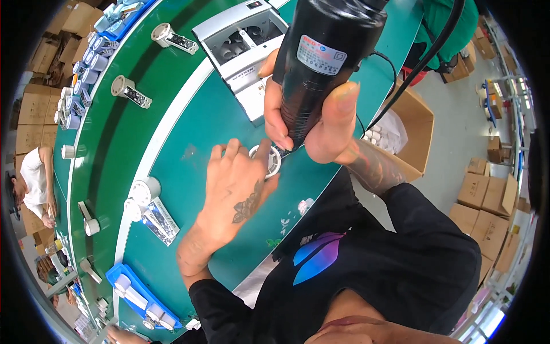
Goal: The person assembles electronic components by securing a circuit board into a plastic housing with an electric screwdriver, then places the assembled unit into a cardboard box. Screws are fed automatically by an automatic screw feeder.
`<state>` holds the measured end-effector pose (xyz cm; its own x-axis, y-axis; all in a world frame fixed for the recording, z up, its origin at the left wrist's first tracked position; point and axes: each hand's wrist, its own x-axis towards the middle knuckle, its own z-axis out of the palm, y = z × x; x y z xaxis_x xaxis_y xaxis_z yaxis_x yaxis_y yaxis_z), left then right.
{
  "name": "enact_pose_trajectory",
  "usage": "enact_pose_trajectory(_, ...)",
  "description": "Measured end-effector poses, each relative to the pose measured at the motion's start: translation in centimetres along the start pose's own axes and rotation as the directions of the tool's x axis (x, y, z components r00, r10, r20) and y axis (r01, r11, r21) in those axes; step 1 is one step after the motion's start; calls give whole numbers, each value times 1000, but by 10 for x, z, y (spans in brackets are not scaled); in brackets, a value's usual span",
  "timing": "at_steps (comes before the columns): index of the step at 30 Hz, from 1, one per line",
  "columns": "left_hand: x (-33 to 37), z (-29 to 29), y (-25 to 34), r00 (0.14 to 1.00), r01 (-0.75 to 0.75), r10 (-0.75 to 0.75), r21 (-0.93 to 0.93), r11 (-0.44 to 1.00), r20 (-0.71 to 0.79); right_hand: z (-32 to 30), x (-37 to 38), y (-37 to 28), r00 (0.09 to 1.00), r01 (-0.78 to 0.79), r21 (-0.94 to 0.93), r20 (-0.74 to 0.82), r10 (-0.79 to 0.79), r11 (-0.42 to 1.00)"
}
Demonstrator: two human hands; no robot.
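Observation:
My right hand point(335, 123) is wrapped round a black electric screwdriver point(341, 23), which points down with its cable rising above it. Its lower end is beside a round white plastic housing point(276, 165) with an open, ribbed inside. The fingers of my left hand point(232, 186) grip this housing against the green worktop point(200, 120); whether the bit touches a screw is hidden. Just beyond the hands stands a grey-white screw feeder point(243, 74) with an open top. Left of my left hand, white round parts point(146, 189) lie beside a printed blue-and-white strip point(160, 222).
A green conveyor belt point(166, 74) curves along the left, carrying white handled units point(133, 94). A blue tray point(143, 301) holds white parts at lower left. An open cardboard box point(415, 120) with white parts stands at right. Another person point(35, 178) is across the belt.

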<state>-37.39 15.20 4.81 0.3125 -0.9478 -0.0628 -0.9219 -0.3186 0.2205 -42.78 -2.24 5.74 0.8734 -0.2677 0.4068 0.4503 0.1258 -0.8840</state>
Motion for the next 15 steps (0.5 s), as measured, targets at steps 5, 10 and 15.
enact_pose_trajectory(5,-1,3,1,1000,-7,7,13,1000,-16,1,-4,7,1000,-25,2,-8,25,1000)
enact_pose_trajectory(10,-2,3,0,999,-26,26,12,1000,-38,1,-7,7,1000,-16,45,-18,16,999)
enact_pose_trajectory(15,-3,3,1,999,-30,31,24,999,-37,3,-14,10,998,-58,73,-34,60,996)
